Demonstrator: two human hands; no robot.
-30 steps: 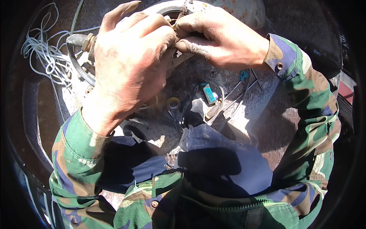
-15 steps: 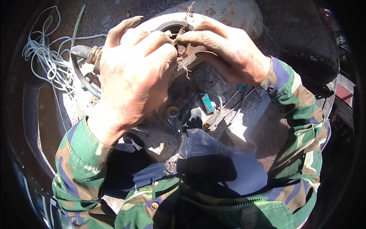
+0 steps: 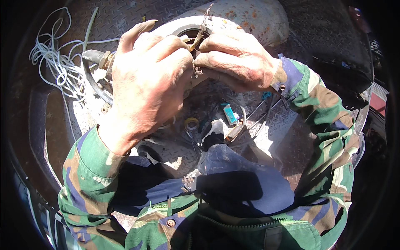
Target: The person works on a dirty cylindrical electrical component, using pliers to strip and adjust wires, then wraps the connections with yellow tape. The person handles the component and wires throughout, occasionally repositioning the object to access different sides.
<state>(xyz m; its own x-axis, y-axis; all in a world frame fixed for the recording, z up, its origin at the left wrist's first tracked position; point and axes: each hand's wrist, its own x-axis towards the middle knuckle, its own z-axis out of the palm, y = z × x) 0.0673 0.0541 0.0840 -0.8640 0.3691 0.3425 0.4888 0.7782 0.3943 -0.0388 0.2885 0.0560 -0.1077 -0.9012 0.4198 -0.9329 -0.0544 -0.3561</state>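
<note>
Both of my hands meet over the round open end of a pale metal housing [image 3: 177, 28]. A yellowish-brown wire lead [image 3: 197, 40] with frayed strands at its upper end rises out of the opening. My left hand [image 3: 150, 85] is closed around the lead's lower end; its index finger sticks up, and the back of the hand hides most fingertips. Just to the right, my right hand [image 3: 237, 60] pinches thumb against fingers beside the lead. What lies in that pinch is mostly hidden.
A thick cable with a brass fitting [image 3: 105, 60] joins at left, near a tangled white cord [image 3: 58, 68]. A rust-spotted pale cylinder [image 3: 254, 16] lies behind. Below my hands are a yellow tape roll [image 3: 191, 123], a teal-and-white box [image 3: 228, 113] and loose cables on tread-plate flooring.
My right hand has shifted slightly down and its fingers have curled in more. It now covers the housing's lower right rim and a dangling strand seen before. The left hand barely moved.
</note>
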